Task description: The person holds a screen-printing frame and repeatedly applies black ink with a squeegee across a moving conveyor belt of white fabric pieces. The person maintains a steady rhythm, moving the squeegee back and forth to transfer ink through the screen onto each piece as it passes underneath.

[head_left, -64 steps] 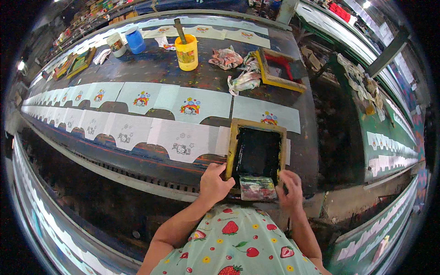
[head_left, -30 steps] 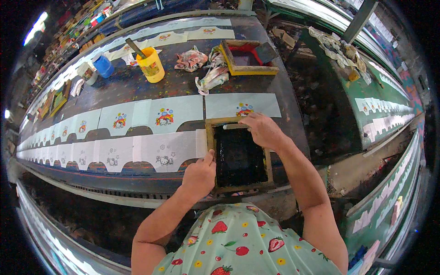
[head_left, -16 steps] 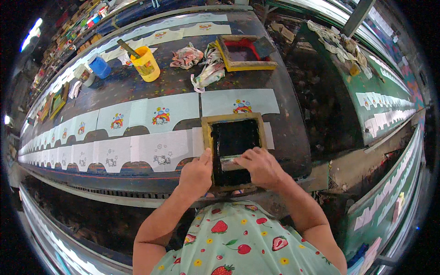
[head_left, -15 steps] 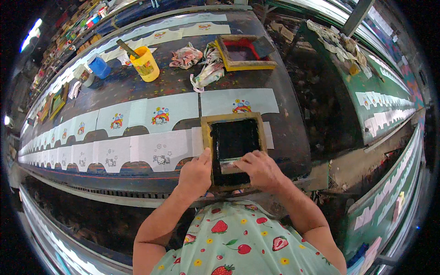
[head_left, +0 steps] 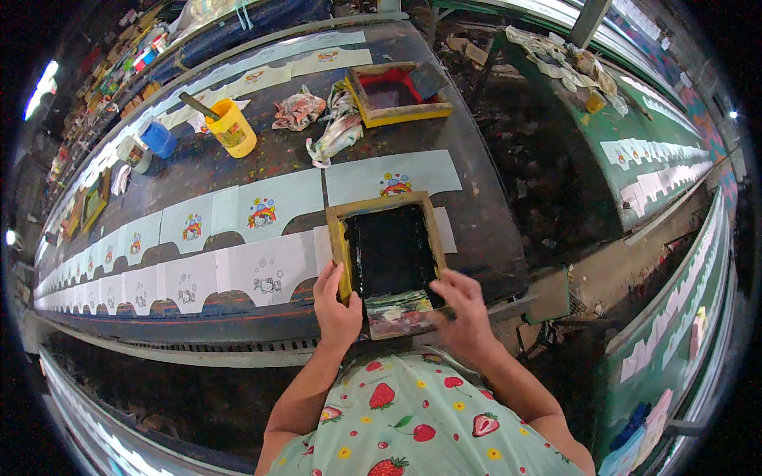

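Farthest left on the dark, paint-flecked table [head_left: 476, 210], thin timber frames [head_left: 97, 200] lean together, followed by a rounded white tub [head_left: 133, 155], a smooth blue tub [head_left: 159, 140] and a glossy yellow bucket [head_left: 234, 135] with a flat stick [head_left: 197, 105] slanting out of it. Below them run two overlapping rows of soft fabric with scalloped lower edges: pale blue panels [head_left: 298, 190] bearing bright rainbow prints, and white panels [head_left: 230, 270] with fine dark outlines. A crumpled pinkish rag [head_left: 298, 109] sits beside a twisted, stained cloth [head_left: 336, 139]. The left hand [head_left: 336, 313] pinches the left bar of a worn wooden screen frame [head_left: 381, 202], fingers outside and thumb at the inner edge. That rectangular frame, its inside coated a wet-looking black, lies between both hands, over the right end of the white row. Across its near end rests a flat squeegee [head_left: 399, 316], smeared green, white and reddish. The right hand [head_left: 467, 319] is loosely spread just right of the squeegee, near the frame's lower right corner; whether its fingertips touch either, I cannot tell. Farther back stands a deep yellow-sided frame [head_left: 409, 117], red inside, and at far right a green table [head_left: 613, 178] carries rumpled cloths [head_left: 556, 59].
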`<action>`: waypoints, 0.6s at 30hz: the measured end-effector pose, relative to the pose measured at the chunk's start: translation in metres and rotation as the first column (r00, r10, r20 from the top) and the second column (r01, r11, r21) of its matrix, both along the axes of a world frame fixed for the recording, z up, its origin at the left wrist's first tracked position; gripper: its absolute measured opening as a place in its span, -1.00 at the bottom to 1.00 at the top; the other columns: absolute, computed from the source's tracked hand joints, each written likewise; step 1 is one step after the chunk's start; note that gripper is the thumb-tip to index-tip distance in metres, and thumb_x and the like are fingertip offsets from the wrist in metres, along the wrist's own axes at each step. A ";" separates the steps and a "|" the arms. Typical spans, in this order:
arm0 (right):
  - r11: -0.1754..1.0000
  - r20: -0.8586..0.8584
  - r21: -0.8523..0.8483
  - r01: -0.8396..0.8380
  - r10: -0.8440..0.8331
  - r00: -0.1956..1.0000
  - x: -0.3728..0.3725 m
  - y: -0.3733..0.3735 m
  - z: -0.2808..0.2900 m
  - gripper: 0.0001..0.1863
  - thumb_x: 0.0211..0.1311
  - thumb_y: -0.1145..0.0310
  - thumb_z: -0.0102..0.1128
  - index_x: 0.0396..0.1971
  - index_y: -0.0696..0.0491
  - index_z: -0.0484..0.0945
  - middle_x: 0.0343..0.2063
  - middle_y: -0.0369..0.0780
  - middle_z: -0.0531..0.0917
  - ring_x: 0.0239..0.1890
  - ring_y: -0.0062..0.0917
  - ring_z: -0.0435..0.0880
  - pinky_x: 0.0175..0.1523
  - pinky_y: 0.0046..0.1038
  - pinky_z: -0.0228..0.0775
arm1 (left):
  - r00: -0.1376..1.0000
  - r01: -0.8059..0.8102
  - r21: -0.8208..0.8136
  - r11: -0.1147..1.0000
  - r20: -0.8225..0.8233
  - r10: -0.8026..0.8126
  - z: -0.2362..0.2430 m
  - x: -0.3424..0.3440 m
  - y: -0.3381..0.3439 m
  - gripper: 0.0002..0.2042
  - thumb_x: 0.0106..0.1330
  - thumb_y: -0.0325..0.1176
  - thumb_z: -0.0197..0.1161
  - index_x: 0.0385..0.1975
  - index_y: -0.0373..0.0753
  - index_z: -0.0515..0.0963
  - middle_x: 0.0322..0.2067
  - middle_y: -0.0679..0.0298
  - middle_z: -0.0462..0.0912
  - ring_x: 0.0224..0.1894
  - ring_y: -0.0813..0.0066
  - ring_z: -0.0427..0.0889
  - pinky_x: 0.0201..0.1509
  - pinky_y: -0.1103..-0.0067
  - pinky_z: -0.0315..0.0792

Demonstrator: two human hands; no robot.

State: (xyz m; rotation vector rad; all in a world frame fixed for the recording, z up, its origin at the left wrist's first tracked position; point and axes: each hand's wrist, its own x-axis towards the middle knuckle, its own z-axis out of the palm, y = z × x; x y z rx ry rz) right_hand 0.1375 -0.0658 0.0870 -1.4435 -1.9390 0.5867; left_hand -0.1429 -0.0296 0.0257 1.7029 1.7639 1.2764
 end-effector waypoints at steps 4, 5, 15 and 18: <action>0.946 -0.315 -0.316 0.072 -0.176 0.933 0.029 0.002 -0.023 -0.28 0.23 0.51 0.64 0.41 0.04 0.61 0.44 0.01 0.59 0.52 -0.06 0.53 0.63 -0.13 0.36 | 1.000 0.006 0.006 1.000 0.004 -0.006 -0.007 -0.001 -0.001 -0.57 0.23 -0.64 0.39 0.15 -0.31 0.76 0.45 -0.17 0.58 0.50 -0.15 0.56 0.60 0.17 0.44; 0.881 -0.401 -0.473 0.034 -0.250 0.881 0.031 -0.001 -0.028 -0.29 0.25 0.49 0.64 0.42 0.03 0.61 0.44 0.01 0.59 0.53 -0.07 0.52 0.64 -0.16 0.34 | 1.000 0.008 0.015 1.000 0.006 -0.008 -0.006 0.000 -0.001 -0.60 0.23 -0.64 0.39 0.11 -0.30 0.77 0.45 -0.17 0.59 0.50 -0.14 0.57 0.59 0.18 0.44; 0.953 -0.453 -0.094 -0.288 0.217 0.865 -0.003 -0.020 0.001 -0.37 0.41 0.11 0.57 0.41 -0.01 0.71 0.63 0.08 0.30 0.67 -0.03 0.28 0.71 -0.04 0.15 | 0.999 -0.021 0.156 0.987 0.046 0.014 0.054 -0.069 -0.029 -0.74 0.25 -0.69 0.40 -0.09 -0.31 0.73 0.48 -0.23 0.58 0.43 -0.11 0.67 0.50 0.26 0.53; 0.864 -0.571 0.017 -0.504 0.422 0.704 -0.022 -0.011 0.007 -0.35 0.43 0.11 0.57 0.44 0.02 0.67 0.64 0.09 0.27 0.70 0.01 0.23 0.74 0.00 0.08 | 0.991 -0.106 0.120 0.987 0.088 0.096 0.081 -0.104 -0.064 -0.72 0.25 -0.74 0.35 -0.08 -0.33 0.66 0.53 -0.20 0.54 0.44 0.08 0.67 0.43 0.34 0.56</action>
